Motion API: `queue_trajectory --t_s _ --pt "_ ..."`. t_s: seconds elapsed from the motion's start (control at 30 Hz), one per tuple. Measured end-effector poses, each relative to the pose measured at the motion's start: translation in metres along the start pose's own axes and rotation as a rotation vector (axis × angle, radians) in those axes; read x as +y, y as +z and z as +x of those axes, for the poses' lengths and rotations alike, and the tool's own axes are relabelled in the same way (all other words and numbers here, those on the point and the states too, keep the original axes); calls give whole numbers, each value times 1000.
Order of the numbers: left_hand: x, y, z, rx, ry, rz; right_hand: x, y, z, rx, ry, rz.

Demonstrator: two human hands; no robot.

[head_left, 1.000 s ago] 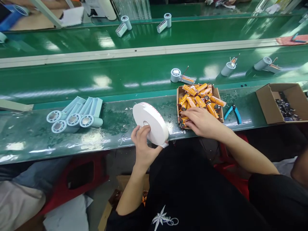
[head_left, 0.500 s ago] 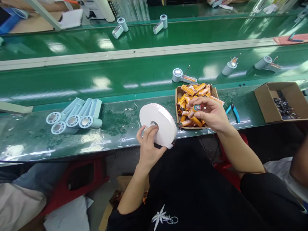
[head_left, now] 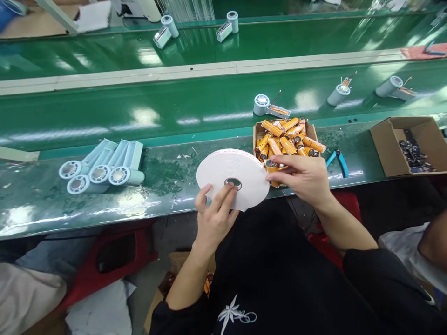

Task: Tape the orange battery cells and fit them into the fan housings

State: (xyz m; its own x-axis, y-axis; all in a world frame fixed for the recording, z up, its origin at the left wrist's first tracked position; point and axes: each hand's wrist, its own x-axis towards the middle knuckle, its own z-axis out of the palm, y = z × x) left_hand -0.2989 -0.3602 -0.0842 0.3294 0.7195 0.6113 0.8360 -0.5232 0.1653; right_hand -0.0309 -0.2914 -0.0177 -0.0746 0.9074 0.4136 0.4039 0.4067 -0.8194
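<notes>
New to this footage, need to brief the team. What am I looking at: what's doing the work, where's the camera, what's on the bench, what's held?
No machine arm here: two bare hands do the work. One camera on the person's head looks forward and down, so the person's own arms enter from below. The left hand holds a white roll by its centre; the right hand pinches an orange cylinder at the roll's edge. On the green bench, left to right: pale blue parts, a cardboard tray of more orange cylinders, blue-handled pliers and a cardboard box of small dark pieces.
</notes>
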Motion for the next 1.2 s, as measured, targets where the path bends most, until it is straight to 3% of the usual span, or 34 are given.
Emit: queue_trajectory --t_s 0.13,0.2,0.37,0.47,0.53,0.6,0.73,0.83,0.9,0.97,1.1,1.2 --pt "6 8 -5 37 -50 3 18 8 -3 430 41 147" --pt "9 12 -8 43 -83 -14 24 8 -6 490 49 180" --pt "4 7 -9 33 -53 -3 14 -7 -16 365 44 198" --pt "-2 1 -5 -4 1 15 1 -14 -16 204 43 112" --pt "-4 0 -3 -28 37 20 -4 -13 -15 73 48 47" --pt "-4 0 -2 -31 61 27 -3 -8 -14 26 70 38" --pt "1 4 -3 5 34 -14 12 8 -19 222 148 214" --pt "4 6 -6 35 3 -14 24 19 -24 452 102 370" --pt "4 7 -8 58 16 10 25 19 -25 503 74 403" --pt "0 8 -9 53 61 21 22 12 -25 397 97 365" --pt "-8 6 -9 -42 111 11 12 -13 -19 42 197 177" --pt "-6 2 -4 -87 84 -37 16 -16 -18 43 224 143"
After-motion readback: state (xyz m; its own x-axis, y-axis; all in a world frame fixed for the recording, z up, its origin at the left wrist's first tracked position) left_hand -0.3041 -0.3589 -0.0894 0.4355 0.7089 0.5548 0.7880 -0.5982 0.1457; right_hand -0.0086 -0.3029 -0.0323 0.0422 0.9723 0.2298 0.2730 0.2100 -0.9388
